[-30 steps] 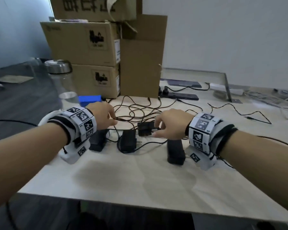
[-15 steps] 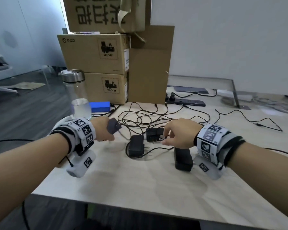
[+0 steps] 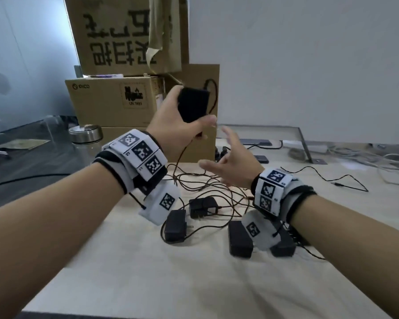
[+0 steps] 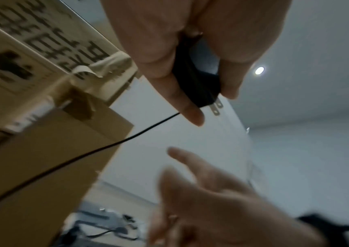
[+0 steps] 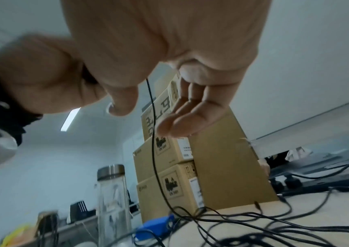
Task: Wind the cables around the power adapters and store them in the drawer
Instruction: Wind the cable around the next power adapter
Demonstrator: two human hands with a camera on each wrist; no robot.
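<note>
My left hand (image 3: 171, 130) is raised above the table and grips a black power adapter (image 3: 192, 104) upright. Its thin cable (image 3: 182, 155) loops off the adapter's top and hangs down into the tangle of cables (image 3: 205, 180) on the table. In the left wrist view the adapter (image 4: 194, 83) shows its plug prongs past my fingers. My right hand (image 3: 233, 166) hovers open just below, fingers spread and holding nothing, and the cable (image 5: 152, 133) hangs beside its palm. Several more black adapters (image 3: 175, 225) (image 3: 203, 207) (image 3: 238, 241) lie on the table.
Stacked cardboard boxes (image 3: 115, 104) stand at the back of the pale table (image 3: 171, 284). A glass bottle with a metal lid (image 3: 85, 134) stands at the left. A power strip (image 3: 260, 157), a metal stand (image 3: 304, 143) and white cables (image 3: 389, 160) lie at the back right.
My left hand has lifted an adapter off the table, its cable trailing. My right hand has let go of the adapter it pinched on the table and risen, open.
</note>
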